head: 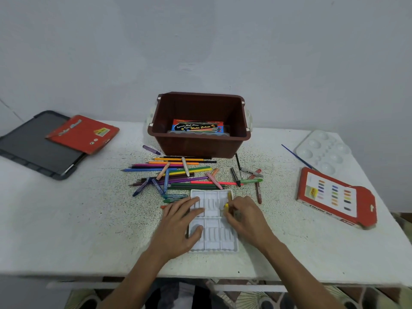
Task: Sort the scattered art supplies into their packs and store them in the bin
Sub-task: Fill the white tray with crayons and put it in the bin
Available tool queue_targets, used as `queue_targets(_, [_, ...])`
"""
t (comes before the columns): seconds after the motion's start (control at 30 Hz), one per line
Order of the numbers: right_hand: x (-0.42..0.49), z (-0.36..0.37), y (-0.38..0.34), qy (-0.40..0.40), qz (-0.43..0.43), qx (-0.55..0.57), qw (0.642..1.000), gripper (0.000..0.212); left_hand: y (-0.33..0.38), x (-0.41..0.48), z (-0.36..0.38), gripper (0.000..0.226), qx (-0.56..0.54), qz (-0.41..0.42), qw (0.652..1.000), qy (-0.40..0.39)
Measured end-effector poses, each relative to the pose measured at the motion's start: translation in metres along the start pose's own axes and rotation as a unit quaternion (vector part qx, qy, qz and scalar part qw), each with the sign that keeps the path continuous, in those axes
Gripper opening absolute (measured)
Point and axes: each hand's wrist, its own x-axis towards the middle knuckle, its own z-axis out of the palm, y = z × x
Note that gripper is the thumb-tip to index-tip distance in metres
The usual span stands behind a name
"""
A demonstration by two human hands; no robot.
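Observation:
A white plastic crayon tray (213,228) lies in front of me on the table. My left hand (180,224) rests flat on the tray's left side, fingers straight. My right hand (245,217) pinches a yellow crayon (226,207) at the tray's right edge. Behind the tray lies a scatter of coloured pencils (178,170), crayons and pens (249,177). The brown bin (200,143) stands at the back with a water colour box (197,126) inside it. The red oil pastel sleeve (334,197) lies to the right.
A white paint palette (323,152) and a thin blue brush (296,157) sit at the back right. A dark lid (29,148) with a red pack (82,133) on it lies at the back left. The table's front edge (200,277) is close to me.

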Motion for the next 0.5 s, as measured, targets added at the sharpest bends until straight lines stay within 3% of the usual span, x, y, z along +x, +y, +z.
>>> queue_targets(0.3, [0.0003,0.0034,0.0024,-0.009,0.008,-0.001,1.000,0.014,0.0009,0.0000,-0.0003,0.041,0.004,-0.001,1.000,-0.001])
queue_targets(0.43, [0.0048,-0.0008,0.0022,0.004,0.058,0.046,0.997,0.008,0.0003,0.0005,0.0002,0.040,0.005,-0.001,1.000,0.001])
queue_targets(0.5, [0.0075,-0.0035,0.0009,0.007,0.074,0.069,0.995,0.015,0.0000,0.0003,0.0001,0.040,0.004,0.000,1.000,0.002])
